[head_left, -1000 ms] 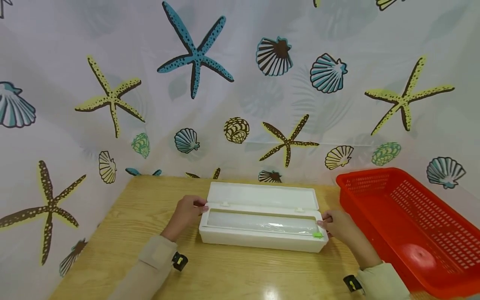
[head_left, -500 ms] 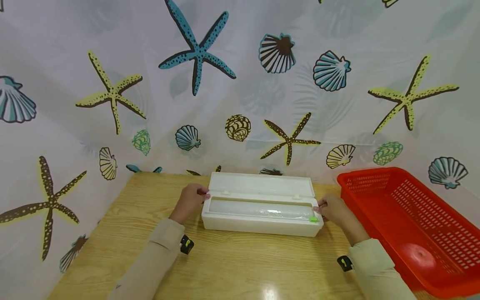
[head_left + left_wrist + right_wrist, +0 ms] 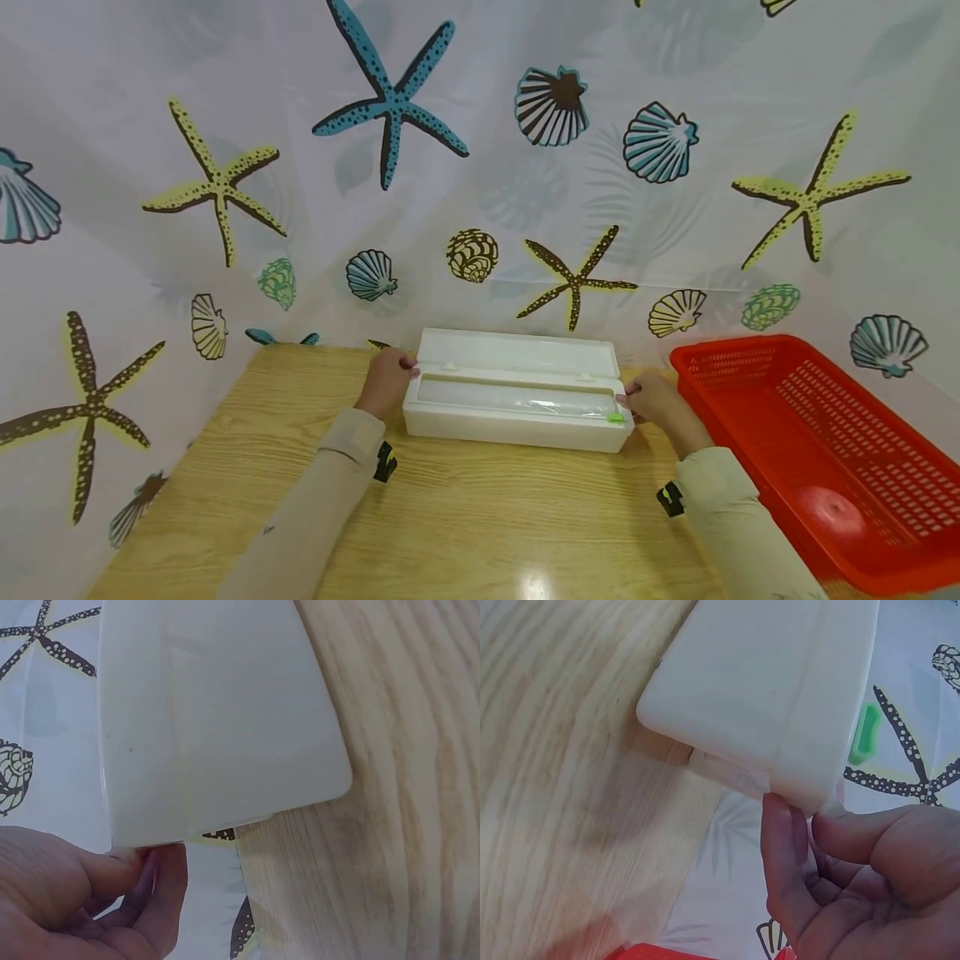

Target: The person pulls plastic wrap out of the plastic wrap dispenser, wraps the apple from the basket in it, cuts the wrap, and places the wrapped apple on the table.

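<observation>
A long white cling film dispenser [image 3: 510,425] lies crosswise at the back of the table, its lid [image 3: 517,354] folded back. Inside it shows a roll of clear film [image 3: 517,396], and a small green slide cutter [image 3: 616,417] sits near its right front corner. My left hand [image 3: 386,382] pinches the dispenser's left end, thumb on top and fingers below the rim in the left wrist view. At the opposite end, my right hand [image 3: 658,404] grips the rim the same way, with its fingertips [image 3: 776,806] under the edge.
To the right stands a red plastic basket [image 3: 738,442] with slotted walls, close by my right forearm. A curtain [image 3: 480,167] printed with starfish and shells hangs behind and left of the wooden table [image 3: 480,517].
Both hands have moved the dispenser away from me, toward the curtain and slightly left. Its lid stays open and the grip at both ends is unchanged.
</observation>
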Available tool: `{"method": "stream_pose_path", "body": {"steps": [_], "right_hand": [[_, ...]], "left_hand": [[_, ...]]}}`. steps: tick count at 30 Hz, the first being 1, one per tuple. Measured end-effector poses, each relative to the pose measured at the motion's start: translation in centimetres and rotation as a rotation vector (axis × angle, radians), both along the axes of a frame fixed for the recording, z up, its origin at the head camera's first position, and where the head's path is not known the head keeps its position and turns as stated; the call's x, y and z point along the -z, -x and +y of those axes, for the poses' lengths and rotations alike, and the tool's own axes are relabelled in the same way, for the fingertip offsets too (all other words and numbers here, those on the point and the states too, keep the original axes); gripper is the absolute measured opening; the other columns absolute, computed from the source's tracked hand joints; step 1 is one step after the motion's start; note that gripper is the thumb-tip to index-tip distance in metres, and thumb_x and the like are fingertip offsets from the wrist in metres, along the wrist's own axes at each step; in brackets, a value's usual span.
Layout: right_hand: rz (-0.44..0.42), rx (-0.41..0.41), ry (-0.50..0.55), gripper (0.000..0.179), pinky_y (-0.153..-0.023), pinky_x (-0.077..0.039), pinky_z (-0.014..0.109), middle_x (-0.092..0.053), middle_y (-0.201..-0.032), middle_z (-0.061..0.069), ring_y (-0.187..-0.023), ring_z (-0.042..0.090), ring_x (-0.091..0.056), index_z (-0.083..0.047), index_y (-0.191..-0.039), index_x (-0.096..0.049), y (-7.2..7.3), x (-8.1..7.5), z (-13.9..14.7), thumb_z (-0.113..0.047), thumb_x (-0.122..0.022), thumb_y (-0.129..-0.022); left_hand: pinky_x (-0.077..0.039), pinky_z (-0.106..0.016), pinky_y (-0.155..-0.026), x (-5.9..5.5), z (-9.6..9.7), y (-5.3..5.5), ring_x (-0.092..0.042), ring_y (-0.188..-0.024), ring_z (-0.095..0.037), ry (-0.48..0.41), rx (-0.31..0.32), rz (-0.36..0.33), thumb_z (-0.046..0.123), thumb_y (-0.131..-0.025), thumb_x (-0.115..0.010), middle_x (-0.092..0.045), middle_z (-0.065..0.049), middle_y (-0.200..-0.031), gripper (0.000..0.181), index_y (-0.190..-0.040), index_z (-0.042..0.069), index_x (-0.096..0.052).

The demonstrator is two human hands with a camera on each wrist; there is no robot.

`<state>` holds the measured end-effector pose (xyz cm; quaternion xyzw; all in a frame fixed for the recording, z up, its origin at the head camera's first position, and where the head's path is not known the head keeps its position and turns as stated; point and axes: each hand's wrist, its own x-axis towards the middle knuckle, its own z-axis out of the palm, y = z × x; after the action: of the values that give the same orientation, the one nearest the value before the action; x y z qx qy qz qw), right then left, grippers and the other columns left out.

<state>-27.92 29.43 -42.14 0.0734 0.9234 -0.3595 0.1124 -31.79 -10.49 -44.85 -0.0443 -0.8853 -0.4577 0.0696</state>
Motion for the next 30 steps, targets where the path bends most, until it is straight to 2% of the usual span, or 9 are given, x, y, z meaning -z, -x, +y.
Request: {"method": "stream_pose_path", "body": {"steps": [7,13,16,20,26,30], "right_hand": [[-0.026,0.031,-0.026,0.022,-0.072,-0.054,0.038,-0.06,-0.096,0.022,-0.079,0.03,-0.062,0.012,-0.104,-0.057,1.9,0.0,0.1,-0.005,-0.06,-0.09],[-0.046,0.062,-0.02,0.022,-0.074,-0.054,0.039,-0.06,-0.095,0.021,-0.077,0.028,-0.062,0.01,-0.104,-0.058,2.8,0.1,0.1,-0.006,-0.06,-0.09],[-0.038,0.062,-0.03,0.02,-0.072,-0.054,0.039,-0.06,-0.092,0.02,-0.075,0.027,-0.063,0.01,-0.1,-0.059,3.1,0.3,0.1,-0.006,-0.06,-0.089],[-0.061,0.069,-0.051,0.02,-0.075,-0.053,0.039,-0.061,-0.094,0.02,-0.077,0.028,-0.063,0.009,-0.099,-0.06,3.5,0.2,-0.1,-0.008,-0.06,-0.09],[-0.125,0.063,-0.097,0.02,-0.077,-0.053,0.038,-0.06,-0.098,0.019,-0.081,0.028,-0.062,0.006,-0.101,-0.058,4.0,-1.0,-0.9,-0.012,-0.058,-0.092],[-0.144,0.077,-0.117,0.023,-0.077,-0.053,0.038,-0.059,-0.096,0.019,-0.081,0.03,-0.062,0.007,-0.102,-0.057,4.2,-1.5,-0.9,-0.014,-0.058,-0.092]], "left_hand": [[-0.048,-0.043,-0.078,-0.7,0.4,0.4,-0.058,-0.09,-0.033,-0.027,-0.028,-0.041,-0.001,-0.088,-0.059,-0.062,-0.023,-0.099,0.01,-0.092,-0.01,-0.063],[-0.048,-0.044,-0.077,-1.2,0.8,0.5,-0.058,-0.089,-0.034,-0.044,-0.049,-0.055,-0.002,-0.088,-0.058,-0.062,-0.024,-0.098,0.013,-0.096,-0.011,-0.063],[-0.048,-0.043,-0.075,-0.9,0.9,0.7,-0.059,-0.088,-0.034,-0.048,-0.057,-0.071,-0.001,-0.089,-0.057,-0.062,-0.023,-0.098,0.014,-0.098,-0.009,-0.064],[-0.048,-0.043,-0.074,-0.3,1.0,1.4,-0.059,-0.088,-0.033,-0.047,-0.098,-0.093,0.002,-0.09,-0.057,-0.063,-0.021,-0.099,0.015,-0.1,-0.007,-0.065],[-0.049,-0.043,-0.074,0.1,0.9,2.7,-0.059,-0.087,-0.033,-0.022,-0.154,-0.038,0.004,-0.09,-0.059,-0.064,-0.019,-0.095,0.013,-0.095,-0.005,-0.067],[-0.049,-0.044,-0.075,0.0,1.1,3.0,-0.059,-0.087,-0.033,-0.05,-0.164,-0.047,0.004,-0.089,-0.061,-0.065,-0.019,-0.095,0.013,-0.095,-0.005,-0.067]]}}
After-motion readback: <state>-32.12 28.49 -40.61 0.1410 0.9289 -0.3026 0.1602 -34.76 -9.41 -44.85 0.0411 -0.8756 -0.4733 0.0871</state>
